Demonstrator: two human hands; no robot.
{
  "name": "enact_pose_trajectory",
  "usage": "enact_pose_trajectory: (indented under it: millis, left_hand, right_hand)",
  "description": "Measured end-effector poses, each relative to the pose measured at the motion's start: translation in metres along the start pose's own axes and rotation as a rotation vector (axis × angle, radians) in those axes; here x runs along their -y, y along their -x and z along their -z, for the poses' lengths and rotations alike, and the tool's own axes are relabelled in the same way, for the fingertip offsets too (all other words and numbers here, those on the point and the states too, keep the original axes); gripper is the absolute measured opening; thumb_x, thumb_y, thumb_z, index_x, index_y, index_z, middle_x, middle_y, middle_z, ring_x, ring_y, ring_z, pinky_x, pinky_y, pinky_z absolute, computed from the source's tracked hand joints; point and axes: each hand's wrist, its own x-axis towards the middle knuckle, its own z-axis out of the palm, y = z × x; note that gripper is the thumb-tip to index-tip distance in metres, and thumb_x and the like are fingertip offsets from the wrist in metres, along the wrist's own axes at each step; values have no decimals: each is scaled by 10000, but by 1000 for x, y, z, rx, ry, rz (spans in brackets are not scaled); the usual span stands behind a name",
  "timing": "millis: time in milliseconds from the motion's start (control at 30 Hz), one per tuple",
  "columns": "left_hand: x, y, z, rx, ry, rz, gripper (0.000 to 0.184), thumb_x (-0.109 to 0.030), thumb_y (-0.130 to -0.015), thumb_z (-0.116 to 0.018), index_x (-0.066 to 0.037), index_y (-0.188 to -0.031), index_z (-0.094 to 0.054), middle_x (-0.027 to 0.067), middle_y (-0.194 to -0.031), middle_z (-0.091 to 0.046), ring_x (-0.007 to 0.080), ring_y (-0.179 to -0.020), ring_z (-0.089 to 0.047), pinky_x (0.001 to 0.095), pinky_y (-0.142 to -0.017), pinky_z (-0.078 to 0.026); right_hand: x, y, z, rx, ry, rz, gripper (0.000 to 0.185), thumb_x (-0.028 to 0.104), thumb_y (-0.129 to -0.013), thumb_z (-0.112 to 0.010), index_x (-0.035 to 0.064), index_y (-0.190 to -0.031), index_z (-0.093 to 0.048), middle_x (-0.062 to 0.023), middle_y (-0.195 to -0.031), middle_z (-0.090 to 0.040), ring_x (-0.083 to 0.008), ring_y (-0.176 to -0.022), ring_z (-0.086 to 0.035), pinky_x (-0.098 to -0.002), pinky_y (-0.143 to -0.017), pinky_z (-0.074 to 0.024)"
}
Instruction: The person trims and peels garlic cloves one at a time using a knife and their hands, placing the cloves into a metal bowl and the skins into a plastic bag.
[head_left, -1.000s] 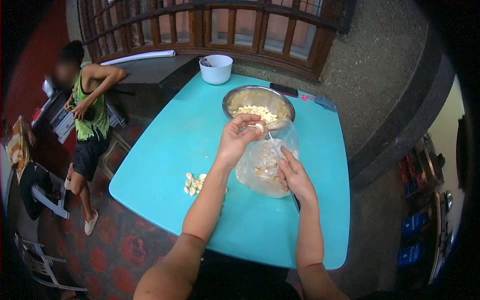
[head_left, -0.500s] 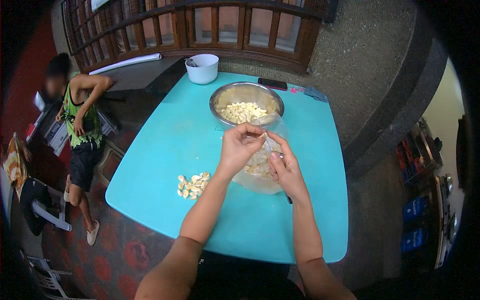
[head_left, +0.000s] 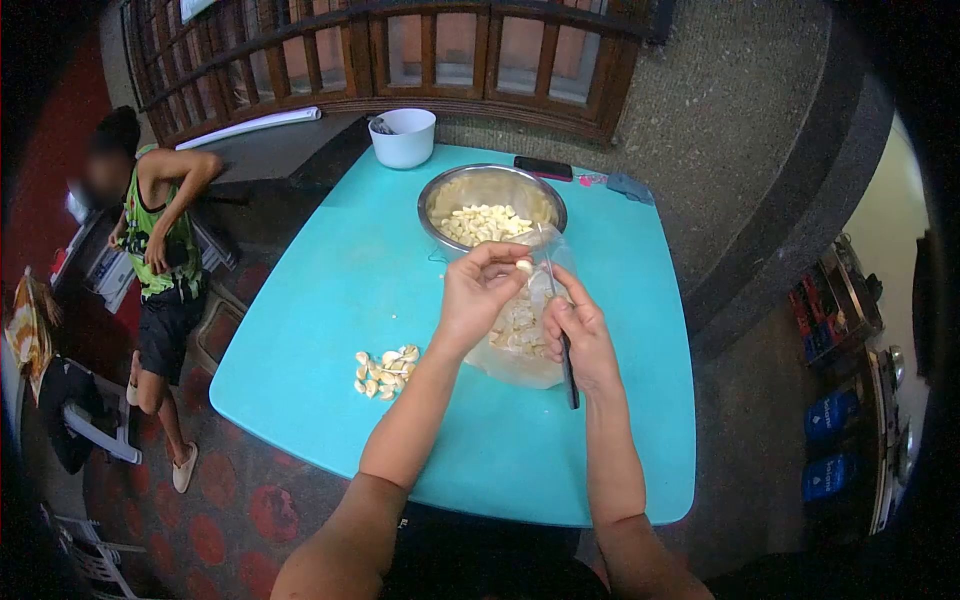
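Between the thumb and fingertips of my left hand (head_left: 480,295) is a pale garlic clove (head_left: 525,267). My right hand (head_left: 583,340) is closed around a knife (head_left: 569,370) with a black handle, its thin blade pointing away from me beside the clove. Below both hands lies a clear plastic bag (head_left: 520,345) with garlic skins in it. Just beyond stands a steel bowl (head_left: 430,215) partly filled with peeled cloves (head_left: 485,225). A small pile of unpeeled garlic cloves (head_left: 387,372) rests on the table, left of my left forearm.
The turquoise table (head_left: 300,330) carries a white tub (head_left: 404,140) at its far left corner. A dark phone (head_left: 543,167) and a grey cloth-like item (head_left: 630,188) lie along the far edge. A person (head_left: 165,230) stands to the left, beyond the table.
The knife has turned in my right hand, so its black handle now shows below the fingers and the blade stands away from the clove. My left hand has barely moved.
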Motion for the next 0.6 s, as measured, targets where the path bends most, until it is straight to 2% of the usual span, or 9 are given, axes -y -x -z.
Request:
enact_pose_trajectory:
  millis: [167, 467, 600]
  left_hand:
    - [1, -2, 7, -7, 55, 21, 271, 35, -754, -672, 22, -1013, -592, 87, -969, -640, 134, -874, -612, 257, -793, -500]
    - [1, -9, 22, -130, 38, -12, 237, -15, -771, -667, 30, -993, -594, 98, -918, -644, 146, -821, -625, 269, -778, -502]
    - [4, -22, 33, -257, -137, -144, 194, -22, -780, -651, 28, -964, -617, 89, -883, -651, 128, -805, -619, 254, -742, -495]
  right_hand:
    - [1, 0, 2, -19, 19, 6, 408, 154, -960, -423, 88, -1359, -370, 40, -566, -373, -37, -455, -325, -202, -415, -295]
    - [3, -2, 7, -87, 54, 37, 403, 137, -950, -425, 78, -1347, -386, 37, -578, -386, -31, -460, -334, -199, -420, -306]
    - [6, 2, 6, -111, 245, 58, 385, 131, -952, -423, 94, -1334, -414, 47, -624, -378, -24, -507, -330, -189, -444, -298]
